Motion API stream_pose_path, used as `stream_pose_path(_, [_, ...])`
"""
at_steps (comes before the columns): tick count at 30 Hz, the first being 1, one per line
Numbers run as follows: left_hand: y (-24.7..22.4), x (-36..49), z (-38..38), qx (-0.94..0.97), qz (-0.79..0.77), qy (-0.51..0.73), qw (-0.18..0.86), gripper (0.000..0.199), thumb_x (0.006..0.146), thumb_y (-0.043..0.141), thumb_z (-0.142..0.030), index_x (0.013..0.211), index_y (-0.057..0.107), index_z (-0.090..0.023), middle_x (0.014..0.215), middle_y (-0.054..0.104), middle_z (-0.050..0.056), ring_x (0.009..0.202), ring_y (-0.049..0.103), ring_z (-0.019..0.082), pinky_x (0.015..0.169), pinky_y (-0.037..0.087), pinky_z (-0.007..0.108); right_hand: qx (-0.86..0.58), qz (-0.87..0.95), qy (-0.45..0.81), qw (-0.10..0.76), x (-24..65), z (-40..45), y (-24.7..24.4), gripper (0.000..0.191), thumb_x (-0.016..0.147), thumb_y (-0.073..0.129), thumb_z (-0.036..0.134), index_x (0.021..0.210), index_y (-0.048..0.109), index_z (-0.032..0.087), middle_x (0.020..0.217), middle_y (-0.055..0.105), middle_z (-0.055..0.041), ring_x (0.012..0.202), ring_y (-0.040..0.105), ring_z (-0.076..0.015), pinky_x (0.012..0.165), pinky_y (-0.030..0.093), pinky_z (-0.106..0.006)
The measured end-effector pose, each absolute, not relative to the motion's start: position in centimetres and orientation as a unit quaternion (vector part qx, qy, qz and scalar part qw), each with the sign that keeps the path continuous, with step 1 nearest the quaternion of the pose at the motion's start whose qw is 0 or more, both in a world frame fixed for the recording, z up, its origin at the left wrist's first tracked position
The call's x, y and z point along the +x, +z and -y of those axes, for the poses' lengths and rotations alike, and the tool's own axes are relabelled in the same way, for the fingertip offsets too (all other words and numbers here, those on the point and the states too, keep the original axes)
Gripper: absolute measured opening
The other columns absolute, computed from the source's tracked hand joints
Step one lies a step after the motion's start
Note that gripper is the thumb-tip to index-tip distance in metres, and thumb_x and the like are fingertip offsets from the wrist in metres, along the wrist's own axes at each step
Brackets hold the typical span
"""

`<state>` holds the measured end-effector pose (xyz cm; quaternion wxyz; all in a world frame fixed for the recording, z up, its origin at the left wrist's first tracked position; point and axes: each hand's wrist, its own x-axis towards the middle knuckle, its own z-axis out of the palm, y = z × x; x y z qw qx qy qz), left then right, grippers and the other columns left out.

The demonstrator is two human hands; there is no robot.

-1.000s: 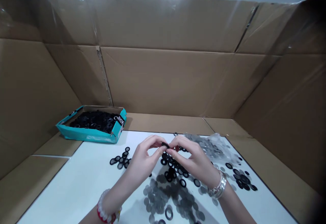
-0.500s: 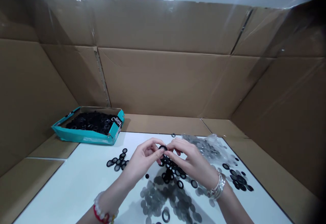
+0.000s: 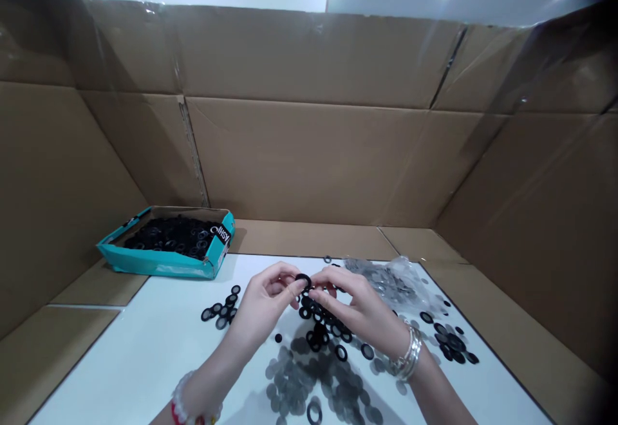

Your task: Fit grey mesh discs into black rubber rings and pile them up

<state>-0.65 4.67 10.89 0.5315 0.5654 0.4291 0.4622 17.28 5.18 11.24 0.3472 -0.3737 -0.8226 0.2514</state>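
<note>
A small black ring is pinched upright between the thumb and fingers of my left hand. My right hand is close against the ring's right side, thumb and index finger drawn together; whether they grip its edge or a tiny piece is too small to tell. Under my hands lies a heap of black rings on the white table. Nearer me, thin grey translucent discs are scattered, with one loose black ring beside them.
At the back left stands a turquoise box filled with black rings. Black rings with grey centres lie left of my hands. A clear plastic bag of grey discs and a dark pile of round pieces are at right. Cardboard walls surround the table.
The held ring and my left hand have shifted slightly left in view. My right fingertips remain beside the ring. The view has tilted up a little.
</note>
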Motion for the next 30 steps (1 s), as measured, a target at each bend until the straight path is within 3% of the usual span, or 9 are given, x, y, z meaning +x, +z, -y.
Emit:
stream_pose_path(3, [10.9, -0.9, -4.8, 0.579, -0.422, 0.44, 0.541, 0.019, 0.075, 0.067, -0.033, 0.078, 0.06, -0.016, 0.067, 0.053, -0.003, 0.059, 0.053, 0.012, 0.058, 0.045, 0.024, -0.367, 0.827, 0.238, 0.352, 17.2, -5.0, 11.3, 0.014, 0.093, 0.054, 0.025, 0.081, 0.059, 0.02, 0.074, 0.06, -0.0006, 0.069, 0.053, -0.0155, 0.066, 0.041, -0.028])
stream_pose_path(9, [11.2, -1.0, -4.5, 0.632, -0.441, 0.463, 0.437, 0.014, 0.075, 0.065, -0.027, 0.069, 0.061, -0.016, 0.071, 0.056, 0.001, 0.068, 0.055, 0.015, 0.069, 0.045, 0.027, -0.364, 0.832, 0.214, 0.361, 16.9, -4.6, 11.6, 0.023, 0.091, 0.053, 0.023, 0.069, 0.049, 0.02, 0.066, 0.054, 0.002, 0.065, 0.049, -0.0143, 0.066, 0.038, -0.028])
stream_pose_path(17, [11.8, -1.6, -4.7, 0.59, -0.384, 0.375, 0.604, 0.018, 0.079, 0.064, -0.034, 0.075, 0.066, -0.017, 0.064, 0.057, -0.002, 0.063, 0.056, 0.014, 0.073, 0.042, 0.028, -0.386, 0.821, 0.256, 0.334, 17.3, -4.9, 11.5, 0.019, 0.092, 0.056, 0.03, 0.075, 0.056, 0.02, 0.068, 0.057, 0.0014, 0.066, 0.05, -0.0148, 0.063, 0.039, -0.027])
stream_pose_path(19, [11.5, -1.7, -4.8, 0.581, -0.392, 0.368, 0.611, 0.019, 0.079, 0.063, -0.033, 0.069, 0.066, -0.017, 0.056, 0.058, -0.002, 0.066, 0.054, 0.015, 0.075, 0.04, 0.028, -0.398, 0.813, 0.26, 0.336, 17.3, -4.9, 11.5, 0.009, 0.089, 0.061, 0.029, 0.086, 0.058, 0.021, 0.071, 0.056, 0.0017, 0.065, 0.049, -0.0145, 0.063, 0.041, -0.027])
stream_pose_path(23, [10.9, -1.7, -5.0, 0.542, -0.373, 0.358, 0.662, 0.019, 0.075, 0.064, -0.03, 0.063, 0.065, -0.016, 0.056, 0.055, -0.002, 0.059, 0.047, 0.013, 0.065, 0.038, 0.026, -0.349, 0.829, 0.281, 0.335, 17.4, -4.8, 11.7, 0.028, 0.089, 0.061, 0.023, 0.116, 0.056, 0.027, 0.088, 0.057, -0.0002, 0.072, 0.051, -0.0143, 0.07, 0.045, -0.028])
stream_pose_path(27, [10.6, -1.5, -4.9, 0.522, -0.356, 0.339, 0.697, 0.016, 0.07, 0.067, -0.03, 0.065, 0.066, -0.015, 0.058, 0.051, -0.003, 0.053, 0.039, 0.01, 0.055, 0.034, 0.023, -0.311, 0.844, 0.284, 0.332, 17.2, -4.5, 11.9, 0.014, 0.089, 0.06, 0.021, 0.103, 0.061, 0.025, 0.087, 0.055, -0.0005, 0.076, 0.052, -0.0147, 0.071, 0.045, -0.028])
stream_pose_path(30, [10.8, -1.3, -4.8, 0.537, -0.361, 0.334, 0.686, 0.023, 0.071, 0.067, -0.035, 0.059, 0.062, -0.016, 0.053, 0.046, -0.004, 0.052, 0.039, 0.01, 0.053, 0.032, 0.023, -0.357, 0.831, 0.256, 0.343, 16.5, -4.4, 11.4, 0.016, 0.083, 0.066, 0.02, 0.092, 0.053, 0.022, 0.083, 0.052, 0.0012, 0.07, 0.049, -0.0139, 0.065, 0.043, -0.026])
